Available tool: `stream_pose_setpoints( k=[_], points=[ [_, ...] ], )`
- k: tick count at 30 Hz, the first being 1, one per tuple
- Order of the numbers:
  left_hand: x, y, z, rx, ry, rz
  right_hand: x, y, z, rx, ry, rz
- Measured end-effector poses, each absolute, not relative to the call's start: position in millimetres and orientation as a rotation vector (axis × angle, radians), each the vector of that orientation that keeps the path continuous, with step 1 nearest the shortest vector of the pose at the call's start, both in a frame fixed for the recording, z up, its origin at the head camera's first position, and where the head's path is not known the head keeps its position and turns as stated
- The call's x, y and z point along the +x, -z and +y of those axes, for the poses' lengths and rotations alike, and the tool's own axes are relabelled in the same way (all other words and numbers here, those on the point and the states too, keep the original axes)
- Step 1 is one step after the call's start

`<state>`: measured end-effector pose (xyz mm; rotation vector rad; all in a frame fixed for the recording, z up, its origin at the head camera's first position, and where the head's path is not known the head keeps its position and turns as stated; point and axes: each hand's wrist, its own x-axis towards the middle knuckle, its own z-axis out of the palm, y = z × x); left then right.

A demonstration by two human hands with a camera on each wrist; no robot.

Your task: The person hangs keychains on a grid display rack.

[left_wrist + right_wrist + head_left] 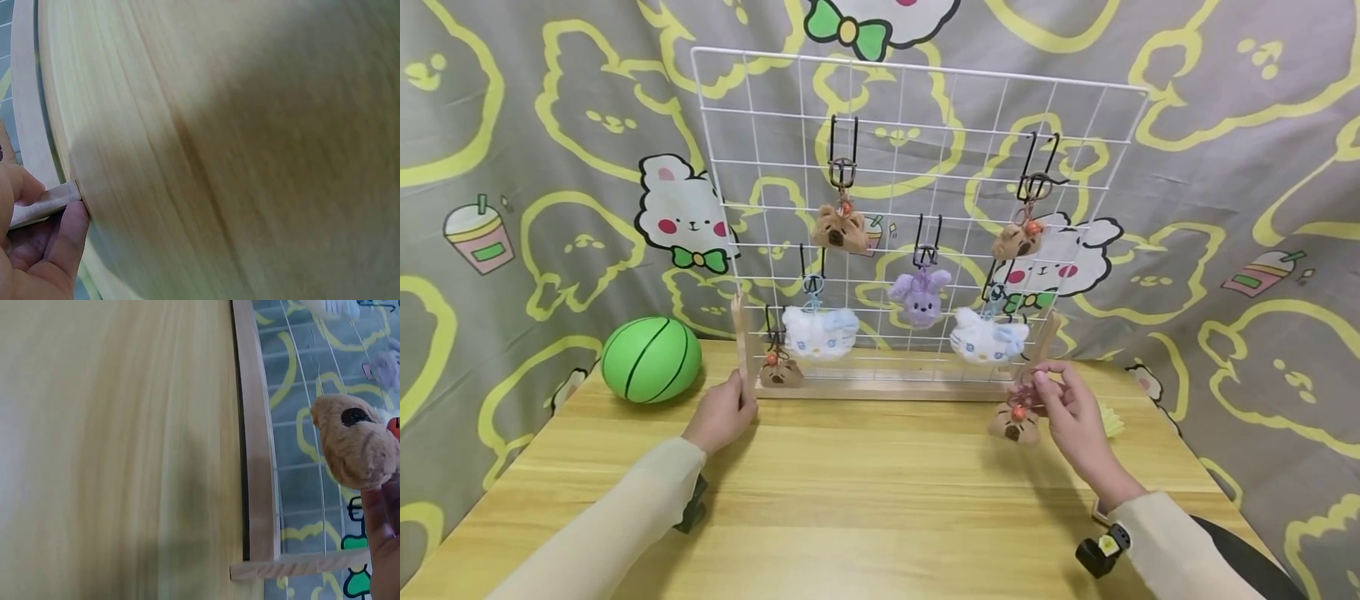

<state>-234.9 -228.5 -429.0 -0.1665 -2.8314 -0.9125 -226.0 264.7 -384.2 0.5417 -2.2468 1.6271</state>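
My left hand (718, 414) pinches the lower left wooden support (50, 203) of a white wire grid rack (880, 379). On the right, my right hand (1073, 421) holds a brown plush keychain (1003, 427) by its upper end, just in front of the rack's lower right corner. Its furry head (356, 447), with a dark nose and an orange ball, fills the right edge of the right wrist view. Other plush keychains hang from black hooks: brown ones (841, 232), a purple one (917, 304) and white-and-blue cat ones (820, 335).
A green ball (651, 360) with black lines sits left of the rack on the wooden table (865, 508). Something yellow (1111, 421) lies partly behind my right hand. A dark curved object (1247, 554) lies near the right sleeve. Patterned cloth (587, 125) hangs behind.
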Motion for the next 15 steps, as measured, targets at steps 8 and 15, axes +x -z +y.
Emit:
stream_pose_setpoints(
  k=[8,15],
  points=[
    [-237,432,-230,-0.159,0.918,-2.829,-241,380,269,0.46,-1.532,-2.298],
    [-237,433,-229,-0.155,0.918,-2.835,-252,378,268,0.343,-1.511,-2.388]
  ],
)
